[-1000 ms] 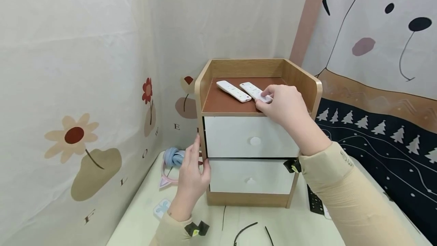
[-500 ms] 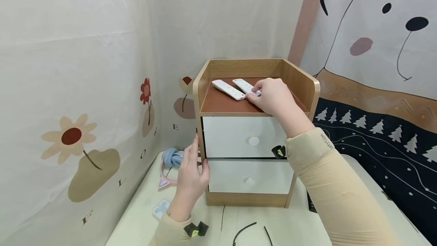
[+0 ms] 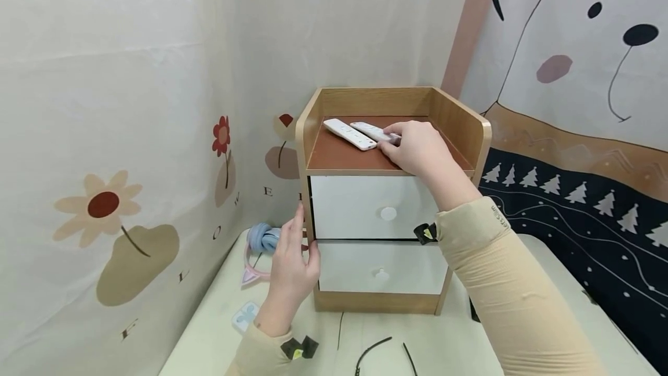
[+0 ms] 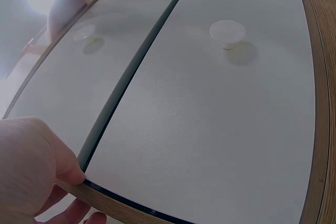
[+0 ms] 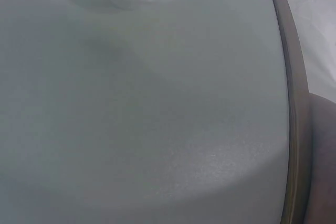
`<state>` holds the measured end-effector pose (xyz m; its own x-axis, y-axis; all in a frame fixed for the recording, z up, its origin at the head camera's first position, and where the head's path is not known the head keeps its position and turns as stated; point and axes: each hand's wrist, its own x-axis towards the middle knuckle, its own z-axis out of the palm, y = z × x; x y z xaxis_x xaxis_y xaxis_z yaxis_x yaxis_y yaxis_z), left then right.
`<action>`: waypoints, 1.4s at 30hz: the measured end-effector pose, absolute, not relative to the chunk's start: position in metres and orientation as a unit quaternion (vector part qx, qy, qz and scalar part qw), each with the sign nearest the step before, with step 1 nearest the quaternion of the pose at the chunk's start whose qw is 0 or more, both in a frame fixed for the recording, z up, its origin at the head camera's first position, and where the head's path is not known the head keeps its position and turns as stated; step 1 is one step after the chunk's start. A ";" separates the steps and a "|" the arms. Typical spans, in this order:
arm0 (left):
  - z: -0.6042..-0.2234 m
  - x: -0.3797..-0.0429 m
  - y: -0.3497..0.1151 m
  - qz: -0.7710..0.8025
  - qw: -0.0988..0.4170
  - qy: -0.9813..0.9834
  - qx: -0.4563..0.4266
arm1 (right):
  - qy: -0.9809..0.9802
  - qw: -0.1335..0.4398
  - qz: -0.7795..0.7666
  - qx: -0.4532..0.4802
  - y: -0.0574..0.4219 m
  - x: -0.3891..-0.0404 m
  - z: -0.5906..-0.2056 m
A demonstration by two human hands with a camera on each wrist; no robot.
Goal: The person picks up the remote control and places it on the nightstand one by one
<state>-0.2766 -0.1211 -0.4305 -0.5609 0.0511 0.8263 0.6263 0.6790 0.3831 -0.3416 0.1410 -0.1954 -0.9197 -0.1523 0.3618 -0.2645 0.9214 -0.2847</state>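
Note:
Two white remote controls lie on the brown top of a small wooden cabinet [image 3: 377, 302] with two white drawers. My right hand [image 3: 417, 147] pinches the near end of the right remote control [image 3: 370, 130] between thumb and fingers. The left remote control [image 3: 349, 134] lies slanted right beside it. Against the cabinet's left side my left hand [image 3: 292, 266] rests with straight fingers, its thumb [image 4: 69, 167] at the front edge by the gap between the drawers. The right wrist view shows the upper drawer front [image 5: 157, 108] and part of its knob, with neither remote control visible.
Raised wooden walls border the cabinet top at back and sides. Left of the cabinet lie a blue knotted cloth [image 3: 263, 238], a pink headband [image 3: 253, 274] and a small light-blue patterned item [image 3: 245, 316]. Thin black strips [image 3: 371, 353] lie in front. Printed curtains [image 3: 156, 74] hang behind.
My right hand has moved left with the right remote control, bringing it closer to the left one and turning it slightly. The left hand has stayed at the cabinet's side.

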 end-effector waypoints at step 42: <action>-0.434 -0.275 -0.117 -0.344 0.422 -0.812 -0.212 | -0.711 0.600 0.331 0.154 0.206 -0.280 -0.201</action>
